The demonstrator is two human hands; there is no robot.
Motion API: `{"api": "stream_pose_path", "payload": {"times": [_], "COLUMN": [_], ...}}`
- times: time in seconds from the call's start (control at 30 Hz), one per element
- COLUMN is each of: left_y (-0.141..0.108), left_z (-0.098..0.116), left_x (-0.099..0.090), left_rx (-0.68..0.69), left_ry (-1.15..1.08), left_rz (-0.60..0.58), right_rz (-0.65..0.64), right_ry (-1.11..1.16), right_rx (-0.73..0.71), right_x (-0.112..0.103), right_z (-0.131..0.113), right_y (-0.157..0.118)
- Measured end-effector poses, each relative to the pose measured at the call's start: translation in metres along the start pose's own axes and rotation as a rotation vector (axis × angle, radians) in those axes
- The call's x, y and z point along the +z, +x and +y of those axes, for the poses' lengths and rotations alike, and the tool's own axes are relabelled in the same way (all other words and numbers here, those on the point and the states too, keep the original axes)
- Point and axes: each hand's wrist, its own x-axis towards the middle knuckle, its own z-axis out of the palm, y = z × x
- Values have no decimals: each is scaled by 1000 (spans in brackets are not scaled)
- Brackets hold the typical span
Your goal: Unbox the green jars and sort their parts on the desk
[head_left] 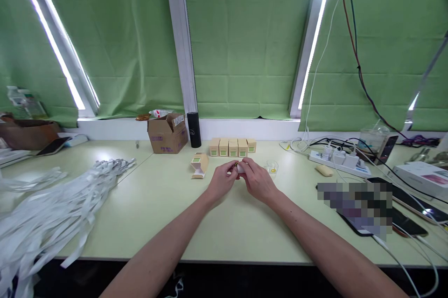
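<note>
Near the middle of the pale table (150, 216), my left hand (223, 180) and my right hand (257, 179) meet, fingers closed round a small whitish round item (240, 168). Fingers cover most of it, and a dark and yellowish spot shows at its left side. Left of my hands lies an opened small cardboard box (199, 164) with a green label. Behind them several small closed boxes (233, 148) stand in a row. Just right of my right hand is a small clear container (272, 167) with something yellow in it.
White ribbons (70, 209) spread over the left side. A brown carton (168, 135) and a black cylinder (193, 130) stand at the back. On the right are a power strip (341, 162), cables, phones (409, 197) and a white box (423, 176).
</note>
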Motion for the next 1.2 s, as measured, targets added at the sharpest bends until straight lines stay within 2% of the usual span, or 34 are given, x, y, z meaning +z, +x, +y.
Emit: {"api": "stream_pose_path", "payload": {"times": [0.47,0.63,0.83,0.93,1.07,1.2], "left_y": [2,2,0,-2,-3,-2], "left_z": [6,2,-8,-9,-9,-11], "left_x": [-1,-4,-6,-7,-11,-11], "left_rx": [3,7,41,99,246,277], "left_ry": [106,74,57,130,216,167], "left_rz": [7,48,24,45,74,0], "right_rz": [-8,10,49,68,89,71], "right_ry": [-41,18,118,160,242,368], "right_rx": [59,85,85,104,137,161], "right_x": [2,3,1,-1,-2,-3], "right_z": [-7,-5,0,-1,-2,-2], "right_y": [6,3,-2,-2,-2,-3]}}
